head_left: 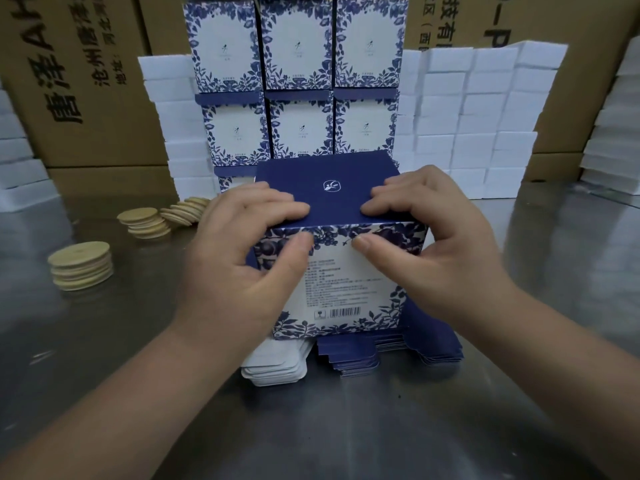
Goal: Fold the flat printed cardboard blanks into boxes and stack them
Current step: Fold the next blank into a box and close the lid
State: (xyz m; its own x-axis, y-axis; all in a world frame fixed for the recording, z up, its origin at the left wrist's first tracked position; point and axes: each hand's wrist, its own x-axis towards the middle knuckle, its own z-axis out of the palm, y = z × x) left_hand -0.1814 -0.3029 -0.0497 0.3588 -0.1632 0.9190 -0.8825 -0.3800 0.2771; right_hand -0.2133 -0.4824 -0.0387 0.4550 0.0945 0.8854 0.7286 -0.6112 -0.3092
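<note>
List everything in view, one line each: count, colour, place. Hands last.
held box: one, navy top, blue-and-white floral sides, table centre
finished boxes: six fronts in full view, more partly hidden, blue-and-white, stacked behind the held box
flat blanks: one pile, navy, beneath the held box
white flat pieces: one pile, white, left of the flat blanks
round discs: several piles, tan, table left
white blocks: many, white, stacked at the back, both sides
cartons: several, brown with black print, rear
table: one, shiny grey metal
left grip: one bare hand, pinching the held box's top front edge
right grip: one bare hand, pinching the same edge
</note>
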